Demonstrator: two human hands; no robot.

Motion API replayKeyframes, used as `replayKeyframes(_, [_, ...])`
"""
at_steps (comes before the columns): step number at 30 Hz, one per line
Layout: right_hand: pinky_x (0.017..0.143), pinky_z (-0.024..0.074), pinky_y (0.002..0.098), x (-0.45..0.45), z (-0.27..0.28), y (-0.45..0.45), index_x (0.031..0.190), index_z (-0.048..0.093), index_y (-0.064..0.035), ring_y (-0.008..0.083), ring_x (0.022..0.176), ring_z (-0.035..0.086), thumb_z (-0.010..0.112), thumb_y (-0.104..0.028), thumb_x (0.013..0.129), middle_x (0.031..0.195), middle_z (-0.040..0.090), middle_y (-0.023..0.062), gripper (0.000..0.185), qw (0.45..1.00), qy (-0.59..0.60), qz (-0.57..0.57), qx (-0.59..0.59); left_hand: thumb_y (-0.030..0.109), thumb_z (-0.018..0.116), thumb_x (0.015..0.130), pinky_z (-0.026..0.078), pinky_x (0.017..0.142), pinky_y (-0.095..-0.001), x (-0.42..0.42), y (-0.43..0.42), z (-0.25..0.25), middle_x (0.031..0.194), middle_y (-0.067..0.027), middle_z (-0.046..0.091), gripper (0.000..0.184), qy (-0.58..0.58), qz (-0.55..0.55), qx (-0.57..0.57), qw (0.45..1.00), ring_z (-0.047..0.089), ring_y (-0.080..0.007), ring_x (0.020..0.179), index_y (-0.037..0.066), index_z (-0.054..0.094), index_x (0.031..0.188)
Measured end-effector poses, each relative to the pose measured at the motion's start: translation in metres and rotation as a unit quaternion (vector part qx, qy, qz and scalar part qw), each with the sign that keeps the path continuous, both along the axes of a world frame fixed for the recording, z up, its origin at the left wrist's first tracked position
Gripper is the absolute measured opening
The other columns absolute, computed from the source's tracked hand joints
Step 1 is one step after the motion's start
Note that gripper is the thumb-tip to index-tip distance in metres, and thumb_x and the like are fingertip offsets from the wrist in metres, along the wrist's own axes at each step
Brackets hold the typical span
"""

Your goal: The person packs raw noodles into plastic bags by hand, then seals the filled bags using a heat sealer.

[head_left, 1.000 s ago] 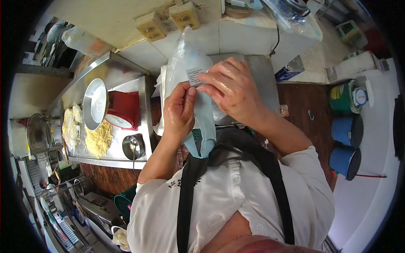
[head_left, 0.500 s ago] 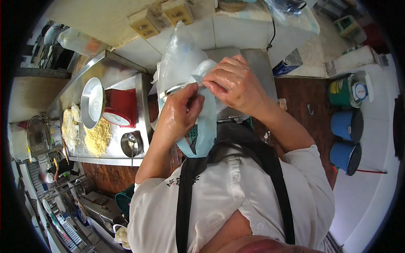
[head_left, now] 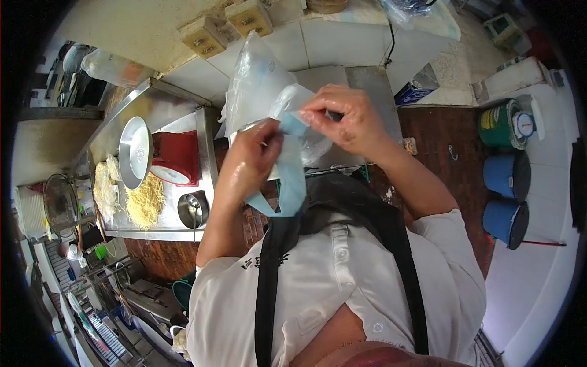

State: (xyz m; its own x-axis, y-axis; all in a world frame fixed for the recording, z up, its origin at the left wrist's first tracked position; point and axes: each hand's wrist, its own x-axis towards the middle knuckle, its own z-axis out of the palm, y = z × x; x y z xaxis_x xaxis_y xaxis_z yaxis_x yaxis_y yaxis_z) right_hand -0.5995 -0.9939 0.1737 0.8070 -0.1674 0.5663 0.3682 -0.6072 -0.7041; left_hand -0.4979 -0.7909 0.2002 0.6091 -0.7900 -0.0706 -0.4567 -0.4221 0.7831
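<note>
A light blue plastic bag (head_left: 292, 183), long and folded narrow with a loop hanging at its lower end, is held between my two hands in front of my chest. My left hand (head_left: 249, 160) is closed around its side near the top. The thumb and fingertips of my right hand (head_left: 343, 119) pinch its upper corner. Both hands look wet. Just behind them, clear plastic bags (head_left: 260, 85) stand on a metal worktop (head_left: 370, 92), partly hidden by my hands.
To the left, a steel counter (head_left: 168, 235) bears a red scale (head_left: 178, 150) with a metal pan (head_left: 136, 153), yellow noodles (head_left: 145, 202) and a steel bowl (head_left: 193, 209). Blue buckets (head_left: 506, 177) line the right wall. Another person (head_left: 74, 252) is far off at lower left.
My right hand has moved a little right and down, drawing the blue bag's top corner out. The bag's upper edge now spreads wider between my hands. My left hand has shifted slightly left.
</note>
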Motion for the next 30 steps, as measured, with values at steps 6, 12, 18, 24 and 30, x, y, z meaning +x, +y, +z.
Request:
replayKeyframes(6, [0.074,0.0499,0.0383,-0.022,-0.032,-0.019,0.092,0.07,-0.005,0.023,0.074,0.062,0.071,-0.009,0.084,0.08,0.064,0.0076,0.01,0.977,-0.005,-0.199,0.083,0.007,0.064,0.084,0.05,0.073,-0.0383,0.064,0.025,-0.003,0.084,-0.0213,0.064,0.014,-0.209,0.214,-0.031,0.954,0.063,-0.0328,0.073,-0.002,0.057,0.093])
replayKeyframes(12, [0.078,0.0465,0.0361,-0.016,-0.097,0.0,0.1,0.072,-0.0075,0.0214,0.091,0.058,0.075,-0.017,0.078,0.099,0.061,0.0043,0.025,0.947,-0.091,-0.115,-0.286,0.001,0.062,0.085,0.05,0.079,-0.0383,0.026,-0.032,-0.014,0.09,-0.0198,0.062,0.029,-0.063,0.091,-0.123,0.986,0.063,-0.0327,0.086,0.001,0.056,0.113])
replayKeyframes(18, [0.091,0.0406,0.0466,-0.041,-0.113,0.014,0.12,0.064,-0.0069,0.0293,0.103,0.055,0.073,-0.024,0.084,0.111,0.058,0.0109,0.041,0.989,-0.039,-0.099,-0.107,0.023,0.075,0.084,0.052,0.073,-0.0396,0.02,-0.056,-0.036,0.094,-0.0192,0.065,0.038,-0.161,0.034,-0.052,0.985,0.066,-0.035,0.08,0.002,0.067,0.114])
replayKeyframes(24, [0.099,0.0413,0.0454,0.02,-0.209,-0.009,0.137,0.042,0.0014,0.0361,0.115,0.052,0.07,-0.025,0.09,0.123,0.054,0.0202,0.061,0.914,0.166,-0.201,0.311,0.022,0.075,0.085,0.051,0.07,-0.0401,0.021,-0.056,-0.047,0.087,-0.0182,0.064,0.029,-0.187,0.041,-0.046,0.981,0.065,-0.0357,0.077,-0.001,0.07,0.102])
replayKeyframes(30, [0.11,0.0281,0.0569,-0.01,-0.124,0.022,0.15,0.017,0.0031,0.0488,0.133,0.034,0.073,-0.047,0.084,0.142,0.034,0.0325,0.101,0.978,0.106,-0.181,0.024,0.019,0.075,0.084,0.051,0.073,-0.04,0.019,-0.054,-0.056,0.086,-0.0172,0.062,0.029,-0.174,0.055,-0.072,0.98,0.064,-0.0354,0.08,-0.001,0.068,0.103])
